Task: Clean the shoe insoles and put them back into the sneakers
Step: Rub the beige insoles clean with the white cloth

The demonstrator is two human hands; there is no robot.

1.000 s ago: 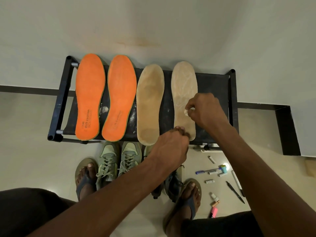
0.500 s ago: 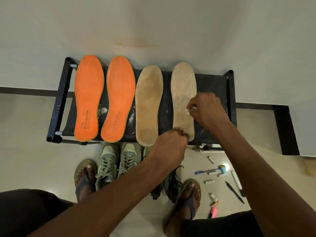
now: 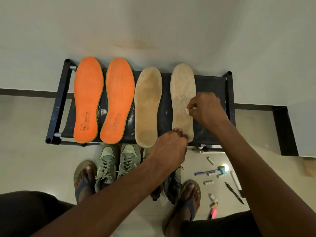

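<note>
Two orange insoles and two tan insoles lie side by side on a black shoe rack. My right hand pinches a small white piece against the right edge of the far-right tan insole, which bears white streaks. My left hand pinches that insole's heel end. The other tan insole lies untouched. Green sneakers stand on the floor under the rack's front; a dark pair is mostly hidden by my left arm.
Pens, markers and small white pieces are scattered on the floor at the right. My sandalled feet flank the sneakers. The wall stands right behind the rack, and a black frame lies at the right.
My right hand has shifted slightly along the far-right insole with the white piece. My left hand stays at the heel.
</note>
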